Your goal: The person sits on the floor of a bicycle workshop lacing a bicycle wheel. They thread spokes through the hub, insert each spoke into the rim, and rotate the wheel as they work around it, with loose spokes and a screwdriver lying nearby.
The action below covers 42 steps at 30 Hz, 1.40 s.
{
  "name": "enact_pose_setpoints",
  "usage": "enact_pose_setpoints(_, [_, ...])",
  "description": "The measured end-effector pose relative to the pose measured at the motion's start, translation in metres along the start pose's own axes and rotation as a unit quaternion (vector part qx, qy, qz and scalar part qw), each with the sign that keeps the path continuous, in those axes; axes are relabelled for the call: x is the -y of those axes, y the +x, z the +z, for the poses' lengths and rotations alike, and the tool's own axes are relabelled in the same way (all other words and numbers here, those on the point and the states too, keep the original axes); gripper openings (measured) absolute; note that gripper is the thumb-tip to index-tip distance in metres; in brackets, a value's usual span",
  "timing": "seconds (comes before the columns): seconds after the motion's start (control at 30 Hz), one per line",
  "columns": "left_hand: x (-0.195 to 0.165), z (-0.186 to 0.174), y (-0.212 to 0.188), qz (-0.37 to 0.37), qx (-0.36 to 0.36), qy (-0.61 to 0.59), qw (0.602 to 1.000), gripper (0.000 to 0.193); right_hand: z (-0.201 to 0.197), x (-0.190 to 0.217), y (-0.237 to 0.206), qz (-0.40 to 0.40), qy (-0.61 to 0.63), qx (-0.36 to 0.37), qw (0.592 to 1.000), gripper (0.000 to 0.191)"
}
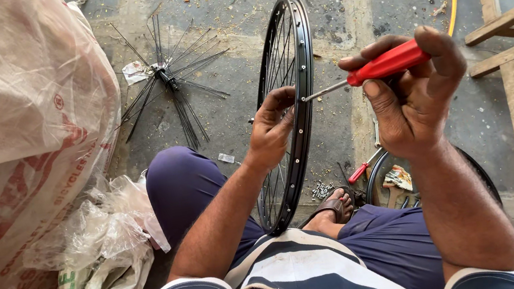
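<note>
While the left hand (271, 129) pinches the black wheel rim (295, 107), which stands upright between the person's knees, the right hand (412, 102) is closed around a red-handled screwdriver (384, 65) whose tip meets the rim's outer edge. A hub with loose spokes (167, 80) lies on the floor (221, 11) beyond, and a second red screwdriver (359, 171) near the sandalled foot (336, 205).

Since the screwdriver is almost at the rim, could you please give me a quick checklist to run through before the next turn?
1. Left hand steadies the black rim: ok.
2. Right hand grips the red-handled screwdriver: ok.
3. Tip touches the rim's outer face: ok.
4. Tip seated in a nipple slot: cannot tell.
5. Wheel upright between the knees: ok.
6. Loose nipples on the floor near the sandalled foot: ok.
</note>
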State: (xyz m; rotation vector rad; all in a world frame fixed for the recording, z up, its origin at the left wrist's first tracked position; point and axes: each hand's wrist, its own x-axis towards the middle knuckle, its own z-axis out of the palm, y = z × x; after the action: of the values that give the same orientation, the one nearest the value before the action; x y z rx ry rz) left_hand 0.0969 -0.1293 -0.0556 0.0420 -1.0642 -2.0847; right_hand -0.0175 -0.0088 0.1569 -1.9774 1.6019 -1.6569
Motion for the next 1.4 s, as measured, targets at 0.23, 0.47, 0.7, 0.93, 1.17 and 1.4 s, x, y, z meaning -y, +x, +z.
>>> enact_pose_setpoints(0.23, [0.000, 0.003, 0.002, -0.048, -0.030, -0.053, 0.997, 0.024, 0.002, 0.006, 0.007, -0.005, -0.001, 0.022, 1.000, 0.071])
enact_pose_setpoints(0.47, [-0.002, 0.003, 0.002, -0.054, -0.031, -0.052, 0.997, 0.025, 0.002, 0.005, 0.007, -0.026, 0.000, 0.033, 0.999, 0.073])
enact_pose_setpoints(0.7, [-0.006, 0.007, 0.000, -0.059, -0.027, -0.051, 0.997, 0.025, -0.006, -0.003, 0.022, -0.080, 0.017, 0.118, 0.990, 0.065])
enact_pose_setpoints(0.93, [-0.004, 0.011, 0.000, -0.051, -0.022, -0.038, 0.998, 0.024, 0.004, -0.007, 0.022, -0.162, -0.292, -0.051, 0.941, 0.067])
enact_pose_setpoints(1.17, [-0.005, 0.011, 0.005, -0.087, -0.070, -0.038, 0.993, 0.024, 0.001, -0.002, 0.015, -0.104, -0.296, -0.097, 0.945, 0.067])
enact_pose_setpoints(1.4, [-0.008, 0.010, 0.008, -0.071, -0.069, -0.072, 0.992, 0.029, -0.006, 0.003, 0.022, -0.101, -0.348, -0.134, 0.922, 0.075])
